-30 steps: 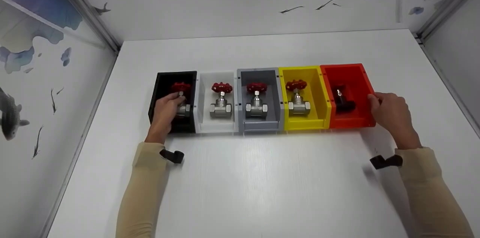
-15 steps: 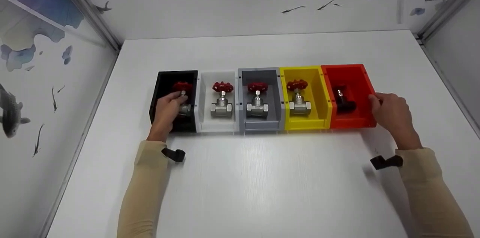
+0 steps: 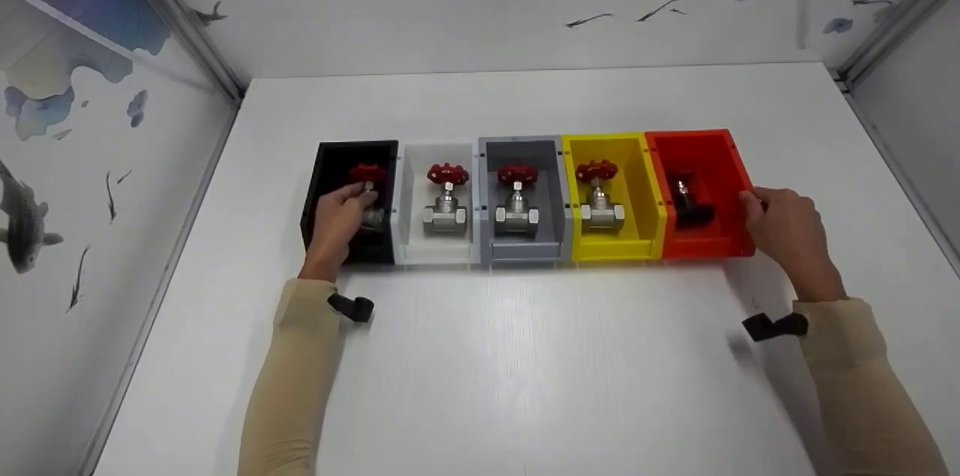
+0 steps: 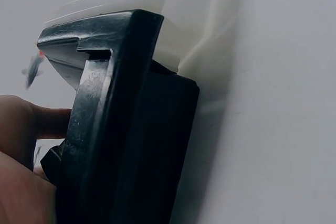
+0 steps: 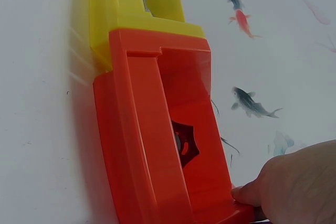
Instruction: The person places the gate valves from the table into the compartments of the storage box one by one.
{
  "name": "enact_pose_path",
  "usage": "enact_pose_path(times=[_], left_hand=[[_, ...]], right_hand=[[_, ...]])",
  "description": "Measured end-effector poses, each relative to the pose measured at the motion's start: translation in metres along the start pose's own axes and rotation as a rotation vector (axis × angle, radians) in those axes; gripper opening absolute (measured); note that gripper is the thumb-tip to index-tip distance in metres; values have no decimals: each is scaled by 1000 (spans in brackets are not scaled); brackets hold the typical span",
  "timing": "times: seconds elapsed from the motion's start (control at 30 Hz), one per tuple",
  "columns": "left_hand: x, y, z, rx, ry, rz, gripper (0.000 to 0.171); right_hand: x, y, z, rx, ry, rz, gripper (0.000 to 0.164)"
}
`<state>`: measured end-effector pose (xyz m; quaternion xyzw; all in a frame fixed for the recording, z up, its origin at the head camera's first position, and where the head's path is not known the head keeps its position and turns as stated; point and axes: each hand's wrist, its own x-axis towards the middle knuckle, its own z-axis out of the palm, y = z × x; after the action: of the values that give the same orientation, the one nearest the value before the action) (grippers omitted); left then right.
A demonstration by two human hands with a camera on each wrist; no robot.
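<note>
In the head view, my left hand (image 3: 339,221) reaches into the black bin (image 3: 358,149) at the left end of a row. Its thumb and fingers pinch the neck of a gate valve (image 3: 367,174) with a red handwheel, partly hidden by the hand. My right hand (image 3: 787,232) grips the right wall of the red bin (image 3: 724,236) at the other end, thumb over the rim. A valve with a dark body (image 3: 694,215) lies in that bin. The right wrist view shows the thumb (image 5: 247,193) on the red rim.
Between them stand a white bin (image 3: 411,254), a grey bin (image 3: 525,252) and a yellow bin (image 3: 619,251), joined side by side. Each holds a silver valve with a red handwheel. The white table (image 3: 525,371) has printed panels behind and at left.
The head view has shifted slightly, moving everything a little to the right in it. Both hands keep their places on the valve and the red bin.
</note>
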<state>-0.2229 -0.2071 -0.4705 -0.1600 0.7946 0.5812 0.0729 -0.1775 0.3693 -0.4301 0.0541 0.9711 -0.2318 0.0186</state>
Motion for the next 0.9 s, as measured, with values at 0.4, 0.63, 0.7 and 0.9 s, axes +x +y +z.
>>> enact_pose_path(times=[0.4,0.63,0.7,0.9], left_hand=[[0,-1,0,19,-3,-1,50],[-1,-4,3,78,38,60,50],[-2,-4,4,96,55,72,49],[-2,-4,8,138,112,101,45]], right_hand=[[1,1,1,-14,5,4,46],[0,0,1,-19,15,-8,46],[0,-1,1,-18,16,-6,46],[-1,0,0,-15,18,-3,45]])
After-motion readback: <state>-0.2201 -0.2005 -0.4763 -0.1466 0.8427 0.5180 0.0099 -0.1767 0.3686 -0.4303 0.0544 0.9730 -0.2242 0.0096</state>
